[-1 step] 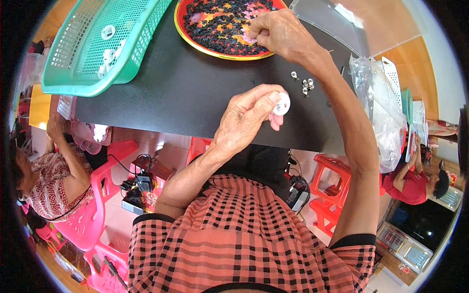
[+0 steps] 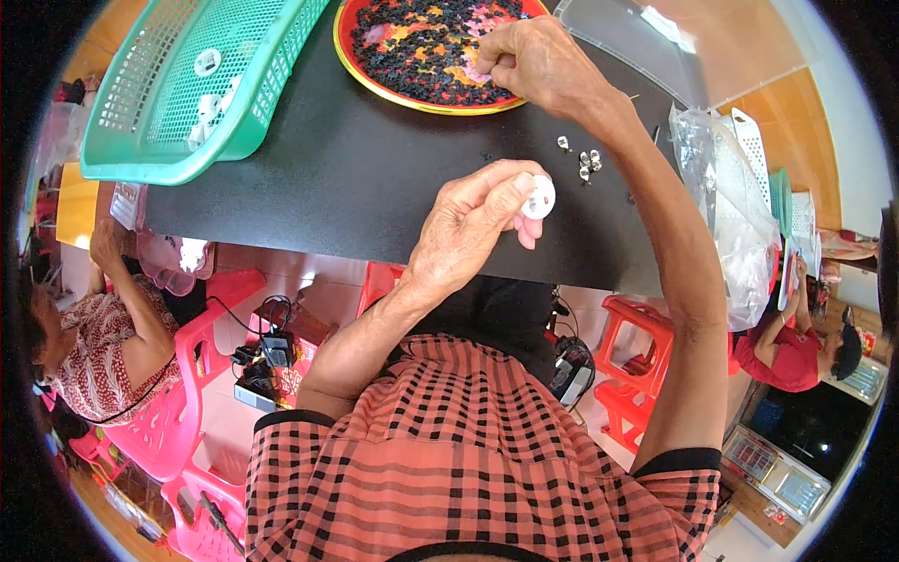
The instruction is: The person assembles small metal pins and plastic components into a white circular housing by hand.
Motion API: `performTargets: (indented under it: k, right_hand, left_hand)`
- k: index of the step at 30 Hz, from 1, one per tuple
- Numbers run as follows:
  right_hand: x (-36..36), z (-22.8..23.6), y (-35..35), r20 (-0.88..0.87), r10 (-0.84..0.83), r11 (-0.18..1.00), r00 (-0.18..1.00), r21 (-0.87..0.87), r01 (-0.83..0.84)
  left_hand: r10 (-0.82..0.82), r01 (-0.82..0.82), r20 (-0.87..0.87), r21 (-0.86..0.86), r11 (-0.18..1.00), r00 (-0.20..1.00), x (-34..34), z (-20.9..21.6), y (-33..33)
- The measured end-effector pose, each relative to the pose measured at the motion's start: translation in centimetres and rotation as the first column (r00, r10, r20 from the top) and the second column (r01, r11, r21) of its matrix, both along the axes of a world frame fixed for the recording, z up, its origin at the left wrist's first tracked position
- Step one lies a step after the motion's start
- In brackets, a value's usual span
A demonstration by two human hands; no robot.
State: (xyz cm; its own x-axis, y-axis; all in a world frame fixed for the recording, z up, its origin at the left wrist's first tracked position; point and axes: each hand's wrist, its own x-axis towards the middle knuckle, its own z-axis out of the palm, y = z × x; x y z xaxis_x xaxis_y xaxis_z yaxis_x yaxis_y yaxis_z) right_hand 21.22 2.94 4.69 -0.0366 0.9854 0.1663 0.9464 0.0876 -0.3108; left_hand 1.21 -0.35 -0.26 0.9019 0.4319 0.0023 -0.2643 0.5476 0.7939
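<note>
A small white round plastic disc (image 2: 538,199) is pinched between the thumb and fingers of my left hand (image 2: 473,220), above the near part of the dark table. It has a little hole near its middle. My right hand (image 2: 541,70) reaches to the right side of a round red tray with a yellow rim (image 2: 440,110). Its fingertips are pressed together among many tiny black pieces (image 2: 403,70) spread over the tray; whatever they hold is hidden. Several small shiny metal pieces (image 2: 588,165) lie on the table below my right wrist.
At the far left stands a green mesh basket (image 2: 169,173) with several white parts (image 2: 207,63) inside. Clear plastic bags (image 2: 735,234) and a translucent sheet or lid (image 2: 693,47) sit to the right. Other people sit left (image 2: 122,347) and right (image 2: 787,347); red stools (image 2: 637,347) are below the table.
</note>
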Motion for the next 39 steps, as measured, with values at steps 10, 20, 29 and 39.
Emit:
performTargets:
  k: [10,20,29,39]
  right_hand:
    - [-1.0,4.4,-4.7,-0.509,-0.148,0.981,0.848,-0.183,0.061]
    - [-4.0,4.1,-10.6,-0.819,-0.146,0.989,0.556,-0.103,0.108]
    - [-5.3,2.2,-11.1,-0.666,-0.01,0.983,0.746,0.129,0.129]
    - [-5.9,1.9,-11.3,-0.755,-0.093,0.98,0.649,0.046,0.194]
  left_hand:
    - [-0.01,0.032,0.077,-0.289,0.957,0.997,0.0,0.4,1.0]
    - [-0.026,0.047,0.079,-0.274,0.961,0.997,0.1,0.3,1.1]
    - [-0.051,0.065,0.06,-0.247,0.967,0.997,0.2,0.3,0.9]
    - [-0.076,0.084,0.046,-0.213,0.973,0.996,0.1,0.2,0.9]
